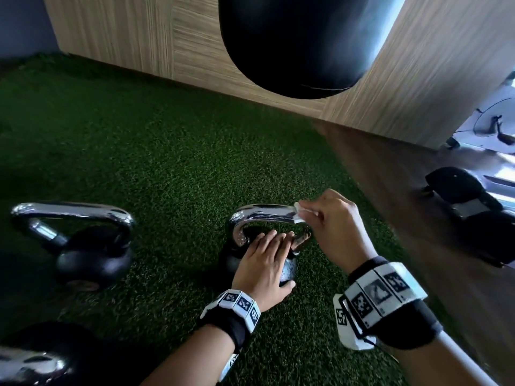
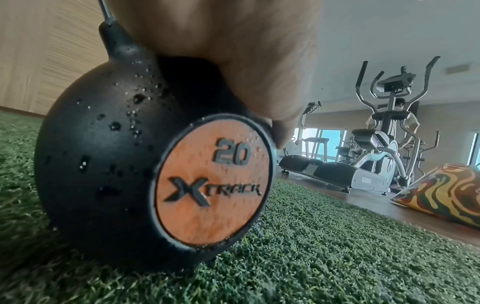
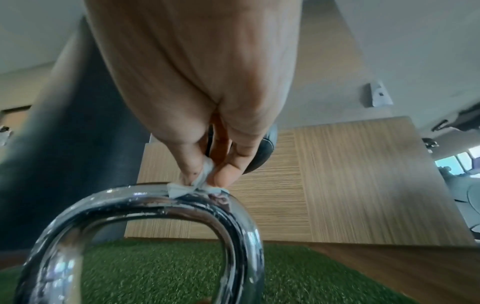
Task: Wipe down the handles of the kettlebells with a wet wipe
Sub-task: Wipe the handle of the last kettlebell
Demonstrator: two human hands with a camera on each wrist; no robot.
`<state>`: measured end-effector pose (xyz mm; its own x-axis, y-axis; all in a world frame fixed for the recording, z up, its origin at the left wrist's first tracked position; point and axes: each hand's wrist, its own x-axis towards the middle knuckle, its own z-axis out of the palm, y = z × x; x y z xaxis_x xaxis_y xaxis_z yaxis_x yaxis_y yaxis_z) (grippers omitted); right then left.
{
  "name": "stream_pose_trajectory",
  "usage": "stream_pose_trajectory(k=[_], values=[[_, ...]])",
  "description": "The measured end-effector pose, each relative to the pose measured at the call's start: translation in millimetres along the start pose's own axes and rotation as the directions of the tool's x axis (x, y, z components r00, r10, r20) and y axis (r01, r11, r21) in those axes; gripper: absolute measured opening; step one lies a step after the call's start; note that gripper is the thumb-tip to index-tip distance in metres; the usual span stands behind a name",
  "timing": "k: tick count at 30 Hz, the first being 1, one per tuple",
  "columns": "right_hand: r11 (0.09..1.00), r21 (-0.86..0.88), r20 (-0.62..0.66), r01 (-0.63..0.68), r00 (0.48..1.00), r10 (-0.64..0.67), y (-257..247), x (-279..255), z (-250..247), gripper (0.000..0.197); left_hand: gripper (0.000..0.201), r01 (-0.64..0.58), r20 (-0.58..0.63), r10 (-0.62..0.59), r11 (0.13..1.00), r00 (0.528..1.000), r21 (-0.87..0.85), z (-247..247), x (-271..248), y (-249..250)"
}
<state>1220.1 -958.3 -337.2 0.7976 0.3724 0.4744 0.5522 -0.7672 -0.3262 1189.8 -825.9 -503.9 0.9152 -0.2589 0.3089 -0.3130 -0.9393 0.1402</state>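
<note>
My right hand (image 1: 333, 221): fingers and thumb pinched together on a small white wet wipe (image 1: 299, 214), pressing it down onto the right end of the top bar of the chrome handle (image 1: 262, 215); the wrist is raised above the handle, fingers pointing down.
Wet wipe, close up (image 3: 200, 185): crumpled and damp-looking, squeezed between my thumb and fingertips, its lower edge flat on the metal.
My left hand (image 1: 264, 263): spread nearly flat, fingers straight and side by side, palm down on top of the ball of the kettlebell (image 2: 103, 164) under the handle's arch; the thumb wraps the near side. It presses, it does not clutch.
Kettlebell under my hands: in the middle of the green turf (image 1: 167, 162), right of the others; black, round, matte, beaded with water drops, with an orange disc reading "20" and "XTRACK".
Handle: thick polished chrome loop, rounded corners, mirror bright; from the right wrist it looks streaked wet, though blur makes that hard to be sure of.
Second kettlebell (image 1: 92, 254): to the left, well apart, same black ball and chrome loop.
Third kettlebell (image 1: 33, 360): near left corner, only partly in view.
Far side: black punching bag (image 1: 292, 45) hanging before a wood-grain wall (image 1: 111, 32).
Right: wood floor, exercise machines (image 2: 376, 154).
</note>
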Motion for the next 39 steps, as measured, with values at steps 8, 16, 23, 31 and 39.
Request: stream_pose_trajectory(k=[8, 16, 23, 31, 39], values=[[0.862, 0.179, 0.060, -0.474, 0.880, 0.471, 43.4, -21.2, 15.2, 0.018, 0.101, 0.003, 0.013, -0.003, 1.000, 1.000, 0.007, -0.2, 0.6, -0.2], [0.361, 0.633, 0.336, -0.685, 0.663, 0.669, 61.6, -32.4, 46.5, 0.028, 0.103, -0.013, 0.048, 0.015, 0.999, 0.999, -0.033, -7.6, 0.5, -0.5], [0.093, 0.618, 0.551, -0.781, 0.514, 0.657, 60.9, -42.1, 69.6, 0.013, 0.101, -0.010, 0.176, 0.027, 0.995, 0.984, -0.096, -25.0, 2.8, -0.8], [0.137, 0.570, 0.649, -0.810, 0.546, 0.529, 44.4, -70.6, 24.6, 0.021, 0.035, 0.188, 0.196, -0.086, 0.783, 0.977, -0.593, -92.6, 11.6, -7.9], [0.452, 0.753, 0.311, -0.478, 0.864, 0.395, -1.5, -63.5, -9.6, 0.026, 0.029, 0.232, 0.215, -0.089, 0.290, 0.972, -0.929, -130.3, 6.3, -13.9]])
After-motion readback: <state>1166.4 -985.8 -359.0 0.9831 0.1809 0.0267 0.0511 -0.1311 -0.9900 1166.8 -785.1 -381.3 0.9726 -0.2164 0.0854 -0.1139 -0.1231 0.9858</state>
